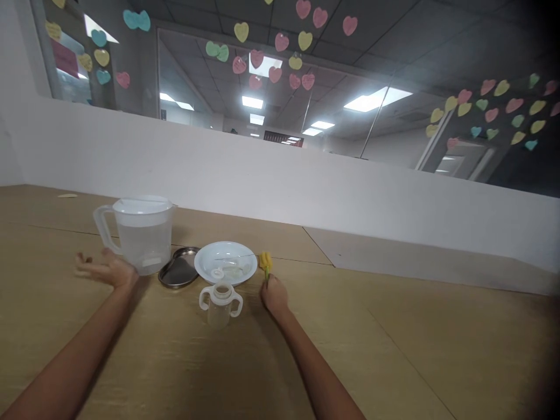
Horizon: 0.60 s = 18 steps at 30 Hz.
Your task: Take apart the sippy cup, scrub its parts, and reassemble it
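Note:
My right hand (275,297) is closed around the green handle of a bottle brush with a yellow sponge-like head (265,261), held upright beside the bowl. With its palm turned up and fingers spread, my left hand (107,270) is just in front of the clear plastic pitcher (146,242), which contains liquid and has a lid on. Between my hands stands a small clear baby bottle (219,313) with two white handles and an uncovered mouth. Behind it, a white bowl (250,273) holds small clear and white pieces that I cannot make out exactly.
A kidney-shaped metal tray (179,269) lies between the pitcher and the bowl. The wooden table (371,350) meets a low white wall (245,169) at the back, with glass above it bearing heart-shaped notes. A small flat pale object (67,196) lies at the far left.

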Available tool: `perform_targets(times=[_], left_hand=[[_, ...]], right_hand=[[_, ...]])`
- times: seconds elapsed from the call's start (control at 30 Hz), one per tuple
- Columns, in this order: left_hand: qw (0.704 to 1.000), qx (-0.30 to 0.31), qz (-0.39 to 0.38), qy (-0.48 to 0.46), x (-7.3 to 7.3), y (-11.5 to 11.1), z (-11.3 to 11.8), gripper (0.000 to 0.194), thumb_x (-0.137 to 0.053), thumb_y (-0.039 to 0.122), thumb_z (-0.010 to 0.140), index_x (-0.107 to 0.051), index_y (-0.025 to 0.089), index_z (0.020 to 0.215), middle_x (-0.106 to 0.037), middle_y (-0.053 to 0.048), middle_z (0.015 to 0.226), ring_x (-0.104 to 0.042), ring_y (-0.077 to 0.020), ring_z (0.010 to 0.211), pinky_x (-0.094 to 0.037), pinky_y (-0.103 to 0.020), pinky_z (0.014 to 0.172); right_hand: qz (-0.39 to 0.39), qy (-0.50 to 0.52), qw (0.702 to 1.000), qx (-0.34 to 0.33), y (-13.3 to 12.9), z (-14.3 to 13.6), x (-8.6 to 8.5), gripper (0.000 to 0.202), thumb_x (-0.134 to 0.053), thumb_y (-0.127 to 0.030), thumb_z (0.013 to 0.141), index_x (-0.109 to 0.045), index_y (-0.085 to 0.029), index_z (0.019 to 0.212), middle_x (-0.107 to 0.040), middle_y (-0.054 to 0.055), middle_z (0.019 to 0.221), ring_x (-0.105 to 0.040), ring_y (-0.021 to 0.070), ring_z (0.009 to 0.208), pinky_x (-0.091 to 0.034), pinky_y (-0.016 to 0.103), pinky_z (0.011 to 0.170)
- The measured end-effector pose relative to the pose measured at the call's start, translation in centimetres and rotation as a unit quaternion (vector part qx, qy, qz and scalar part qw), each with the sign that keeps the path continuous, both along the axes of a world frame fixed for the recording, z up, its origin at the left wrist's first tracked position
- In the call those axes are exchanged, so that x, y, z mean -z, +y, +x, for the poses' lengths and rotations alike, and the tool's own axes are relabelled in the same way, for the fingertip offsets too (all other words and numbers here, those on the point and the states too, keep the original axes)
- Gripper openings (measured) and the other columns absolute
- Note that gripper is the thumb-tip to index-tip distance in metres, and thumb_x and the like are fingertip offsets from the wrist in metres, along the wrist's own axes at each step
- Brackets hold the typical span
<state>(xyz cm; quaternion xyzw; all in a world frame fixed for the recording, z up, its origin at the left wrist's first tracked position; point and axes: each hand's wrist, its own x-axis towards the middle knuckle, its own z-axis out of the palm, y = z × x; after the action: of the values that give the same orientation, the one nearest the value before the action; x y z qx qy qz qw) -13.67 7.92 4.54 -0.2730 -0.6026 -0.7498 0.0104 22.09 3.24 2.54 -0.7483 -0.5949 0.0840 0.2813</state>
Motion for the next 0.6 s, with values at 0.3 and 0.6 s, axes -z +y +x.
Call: perform_targets(times=[0.3,0.6], left_hand=[[0.77,0.395,-0.117,0.488,-2.9,-0.2,14.2,0.029,-0.045,0.037,0.087,-0.064,0.025,0.105,-0.054,-0.005,0.123,-0.045,-0.0209,0.118,-0.03,-0.039,0.105],[0.678,0.44,-0.245,0.536,-1.5,2.4,17.6,0.01,-0.064,0.028,0.075,-0.073,0.028,0.075,-0.051,-0.005,0.131,-0.031,-0.0327,0.13,-0.018,-0.055,0.105]], right_hand=[[0.153,0.131,0.979,0.026,0.0,0.9,0.0,0.043,-0.03,-0.018,0.086,-0.046,-0.005,0.124,-0.066,0.006,0.077,-0.063,0.0192,0.074,-0.044,0.025,0.067],[0.272,0.15,0.949,-0.057,-0.8,-0.3,-0.7,0.046,-0.031,-0.027,0.085,-0.051,-0.007,0.122,-0.061,0.003,0.065,-0.057,0.0175,0.059,-0.042,0.025,0.059]])
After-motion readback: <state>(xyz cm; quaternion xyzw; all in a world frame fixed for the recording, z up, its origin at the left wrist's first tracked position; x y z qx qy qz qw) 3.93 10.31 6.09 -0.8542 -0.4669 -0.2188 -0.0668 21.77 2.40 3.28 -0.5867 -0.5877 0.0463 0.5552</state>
